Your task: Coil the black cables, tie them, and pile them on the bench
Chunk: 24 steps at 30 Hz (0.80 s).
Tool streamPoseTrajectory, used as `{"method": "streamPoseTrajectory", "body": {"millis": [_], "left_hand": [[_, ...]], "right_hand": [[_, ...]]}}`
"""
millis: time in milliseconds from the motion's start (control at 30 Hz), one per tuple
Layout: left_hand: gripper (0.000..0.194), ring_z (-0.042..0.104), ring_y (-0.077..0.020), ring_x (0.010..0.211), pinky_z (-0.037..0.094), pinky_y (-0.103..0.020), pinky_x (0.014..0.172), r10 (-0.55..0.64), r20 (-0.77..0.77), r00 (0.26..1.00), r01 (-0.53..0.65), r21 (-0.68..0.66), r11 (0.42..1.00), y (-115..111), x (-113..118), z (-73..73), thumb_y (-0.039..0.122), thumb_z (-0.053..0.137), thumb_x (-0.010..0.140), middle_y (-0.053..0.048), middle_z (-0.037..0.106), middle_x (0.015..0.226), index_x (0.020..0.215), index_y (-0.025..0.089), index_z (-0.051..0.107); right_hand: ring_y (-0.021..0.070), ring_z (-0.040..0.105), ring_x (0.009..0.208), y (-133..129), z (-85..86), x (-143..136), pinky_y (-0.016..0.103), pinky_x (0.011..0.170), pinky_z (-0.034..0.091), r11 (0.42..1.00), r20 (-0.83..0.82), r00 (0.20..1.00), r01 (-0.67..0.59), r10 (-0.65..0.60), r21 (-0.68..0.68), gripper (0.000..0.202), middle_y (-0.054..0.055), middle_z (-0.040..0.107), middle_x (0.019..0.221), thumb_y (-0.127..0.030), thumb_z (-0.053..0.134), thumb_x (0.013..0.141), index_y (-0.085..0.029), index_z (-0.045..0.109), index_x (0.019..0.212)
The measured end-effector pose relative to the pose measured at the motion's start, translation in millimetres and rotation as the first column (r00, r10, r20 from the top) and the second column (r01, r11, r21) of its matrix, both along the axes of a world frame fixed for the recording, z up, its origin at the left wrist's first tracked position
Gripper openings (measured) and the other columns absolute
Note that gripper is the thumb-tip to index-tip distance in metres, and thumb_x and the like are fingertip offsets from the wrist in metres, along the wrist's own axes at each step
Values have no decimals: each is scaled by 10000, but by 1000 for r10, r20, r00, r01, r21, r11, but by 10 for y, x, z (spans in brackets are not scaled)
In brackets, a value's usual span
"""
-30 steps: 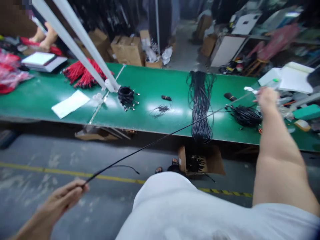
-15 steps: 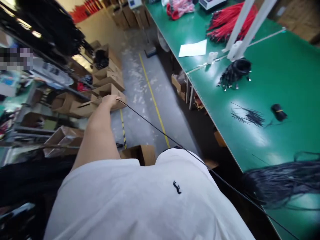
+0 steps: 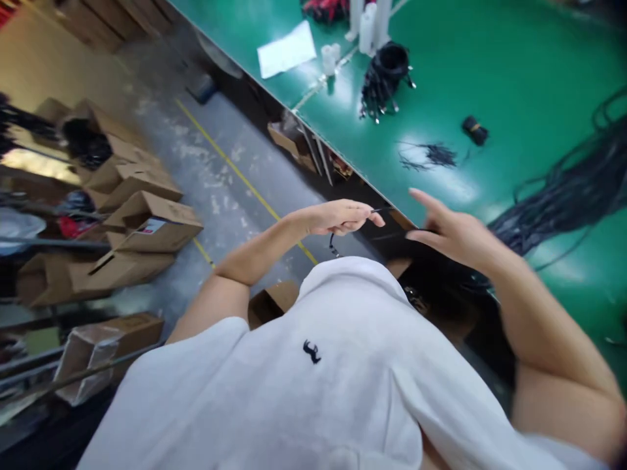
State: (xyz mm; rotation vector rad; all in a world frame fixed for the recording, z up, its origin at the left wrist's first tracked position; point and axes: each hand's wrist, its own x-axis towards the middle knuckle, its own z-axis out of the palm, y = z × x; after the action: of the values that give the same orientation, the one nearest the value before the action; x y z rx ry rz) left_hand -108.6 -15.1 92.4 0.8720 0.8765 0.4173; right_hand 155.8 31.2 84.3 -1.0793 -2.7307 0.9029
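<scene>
I have my left hand (image 3: 345, 219) closed on a thin black cable (image 3: 379, 210), held in front of the white shirt (image 3: 343, 378), just off the edge of the green tabletop (image 3: 529, 59). A short stretch of it sticks out past the fingertips towards my right hand (image 3: 448, 232), and a dark end hangs below the left palm. My right hand is beside it, apart from the left, with thumb and forefinger spread wide; the view is blurred there, so I can't tell whether its other fingers grip anything. Beyond that wrist, a large bundle of black cables (image 3: 563, 189) lies across the tabletop. Further along it I see a loose pile of thin black strands (image 3: 441, 155), a small banded bundle (image 3: 475, 130) near them, and a coiled bundle with metal-looking tips (image 3: 386, 75) by the white posts. A white sheet (image 3: 287, 49) lies near the tabletop's edge. Over on my left, open cardboard boxes (image 3: 154, 225) stand past the floor (image 3: 215, 140) with its yellow line (image 3: 235, 168).
</scene>
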Motion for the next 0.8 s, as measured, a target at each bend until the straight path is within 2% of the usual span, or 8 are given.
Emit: {"method": "streamPoseTrajectory", "body": {"millis": [67, 133, 233, 300, 367, 467, 600, 800], "left_hand": [[291, 209, -36, 431, 132, -161, 356, -51, 58, 997, 53, -48, 997, 87, 204, 6, 332, 608, 929, 71, 331, 577, 1073, 85, 667], [273, 233, -28, 423, 155, -143, 349, -17, 113, 994, 28, -95, 995, 119, 265, -47, 301, 626, 919, 71, 345, 573, 1065, 75, 670], [249, 266, -18, 402, 200, -119, 333, 139, 181, 974, -105, -186, 977, 86, 195, -167, 261, 599, 933, 72, 356, 571, 1064, 61, 667], [219, 278, -14, 378, 209, -107, 315, 254, 220, 942, -191, -271, 943, 48, 137, -224, 230, 546, 958, 75, 351, 560, 1028, 60, 665], [209, 324, -11, 368, 246, -92, 315, 366, 261, 893, -259, -365, 894, 20, 118, -251, 200, 490, 982, 70, 375, 563, 994, 75, 657], [206, 516, -20, 467, 441, -81, 448, 495, 288, 820, -332, -464, 821, 5, 145, -268, 153, 444, 995, 30, 510, 640, 965, 96, 639], [213, 664, -64, 636, 572, -163, 660, 513, 238, 825, -349, -499, 793, 3, 187, -341, 59, 418, 971, -24, 636, 754, 974, 85, 629], [241, 722, -107, 760, 581, -210, 753, 415, 220, 883, -285, -452, 845, -14, 215, -476, 56, 404, 964, -93, 732, 889, 1027, 76, 636]], "right_hand": [[136, 558, 622, -58, -85, -24, 238, 616, 390, 997, 4, 1000, 27, -26, -71, 504, 7, 660, 766, -428, 517, 957, -220, 486, 1415], [128, 520, 614, -7, -143, 25, 233, 614, 347, 986, 36, 988, 155, -153, -66, 345, 22, 649, 744, -374, 459, 974, -189, 630, 1210], [126, 496, 646, 129, -120, 323, 246, 640, 346, 918, 146, 908, 398, -392, -8, 341, 67, 656, 784, -381, 434, 991, -142, 666, 1066], [127, 516, 670, 168, -77, 570, 250, 666, 364, 897, 201, 882, 440, -426, -29, 361, 79, 658, 802, -388, 427, 1001, -131, 665, 1087], [125, 520, 655, 128, -56, 760, 249, 673, 380, 909, 207, 894, 415, -398, -45, 381, 69, 666, 833, -379, 450, 998, -144, 618, 1247], [138, 560, 656, -65, -59, 898, 258, 666, 406, 934, 204, 914, 356, -352, 18, 492, 56, 699, 947, -384, 538, 957, -211, 498, 1415], [196, 682, 905, -390, 9, 897, 292, 760, 461, 981, 244, 950, 193, -194, 29, 248, 14, 731, 1077, -410, 509, 949, -282, 688, 1065], [157, 684, 897, -462, 256, 690, 261, 794, 480, 995, -10, 996, 87, -88, -41, 286, 28, 738, 1037, -407, 463, 978, -247, 693, 1037]]}}
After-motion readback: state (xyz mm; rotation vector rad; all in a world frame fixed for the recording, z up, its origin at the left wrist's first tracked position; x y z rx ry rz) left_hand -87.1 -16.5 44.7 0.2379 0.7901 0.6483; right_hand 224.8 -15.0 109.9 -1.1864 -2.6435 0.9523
